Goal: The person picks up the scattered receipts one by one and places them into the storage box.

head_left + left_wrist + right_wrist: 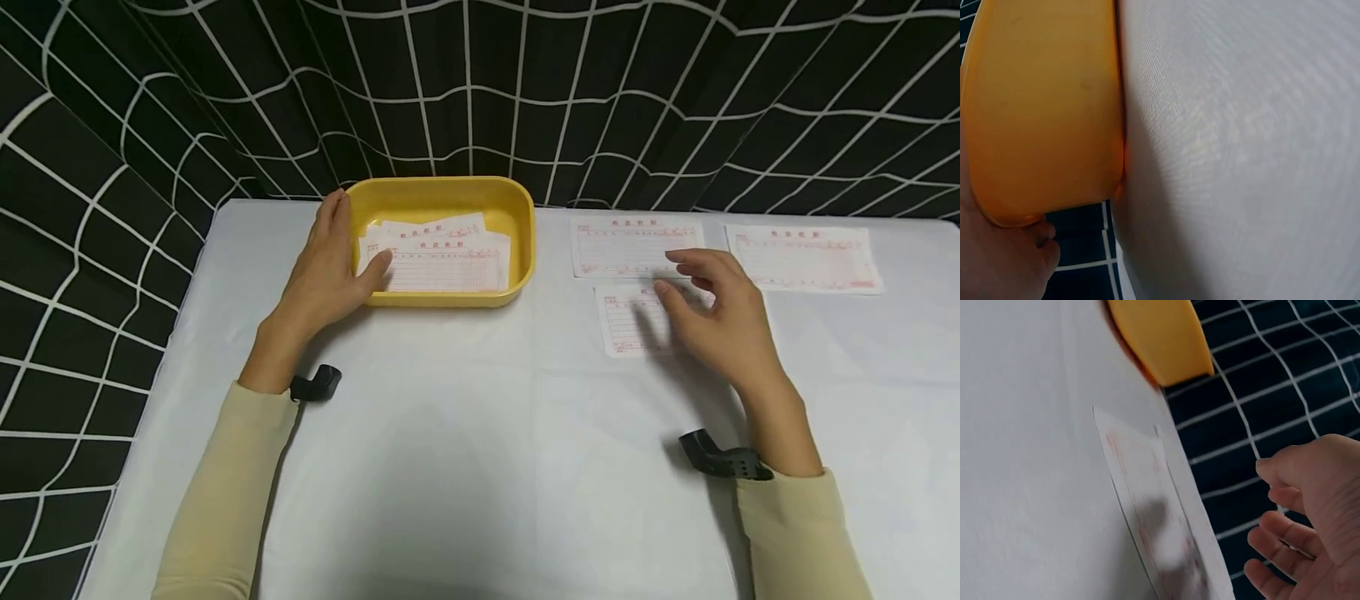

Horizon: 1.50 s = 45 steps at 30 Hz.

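A yellow plastic tray (522,242) stands at the back of the table, several white slips printed in red (442,271) lying loosely overlapped inside. My left hand (318,271) holds the tray's left end, thumb over the rim and fingers along the outside; the left wrist view shows the tray wall (1047,119) against that hand. To the right, my right hand (716,321) hovers over the loose slips with its fingers loosely bent and nothing between them. Below it lies a front slip (626,321), partly hidden by the hand. Behind are a back slip (633,242) and a far-right slip (806,258).
A white cloth (450,450) covers the table. Black fabric with a white grid (495,92) rises behind the table and along its left side. Dark wrist-worn devices sit on the left wrist (317,383) and the right wrist (723,458).
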Tool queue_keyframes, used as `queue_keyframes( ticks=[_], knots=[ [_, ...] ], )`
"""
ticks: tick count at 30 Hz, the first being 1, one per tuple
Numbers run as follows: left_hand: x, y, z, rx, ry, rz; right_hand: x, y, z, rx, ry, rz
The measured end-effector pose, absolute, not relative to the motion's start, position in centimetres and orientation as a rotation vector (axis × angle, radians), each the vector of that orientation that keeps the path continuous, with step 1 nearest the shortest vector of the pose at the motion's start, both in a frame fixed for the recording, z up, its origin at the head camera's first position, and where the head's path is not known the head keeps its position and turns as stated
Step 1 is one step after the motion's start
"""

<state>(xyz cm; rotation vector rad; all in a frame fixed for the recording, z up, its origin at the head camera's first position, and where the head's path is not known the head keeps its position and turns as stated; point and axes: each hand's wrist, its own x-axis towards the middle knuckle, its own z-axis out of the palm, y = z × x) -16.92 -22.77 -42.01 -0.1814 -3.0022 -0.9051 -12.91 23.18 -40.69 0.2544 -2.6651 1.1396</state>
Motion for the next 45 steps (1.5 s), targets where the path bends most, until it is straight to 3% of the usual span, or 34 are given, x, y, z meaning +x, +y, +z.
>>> queue_keyframes(
  ticks=[29,45],
  knots=[
    [-16.8,-22.6,-42.3,-0.163,-2.986,-0.912,-13.2,28.4,-41.6,0.084,-2.926,1.007],
    [-16.8,-22.7,-42.2,-0.164,-2.992,-0.901,-13.5,29.4,-42.5,0.141,-3.067,0.818]
  ],
)
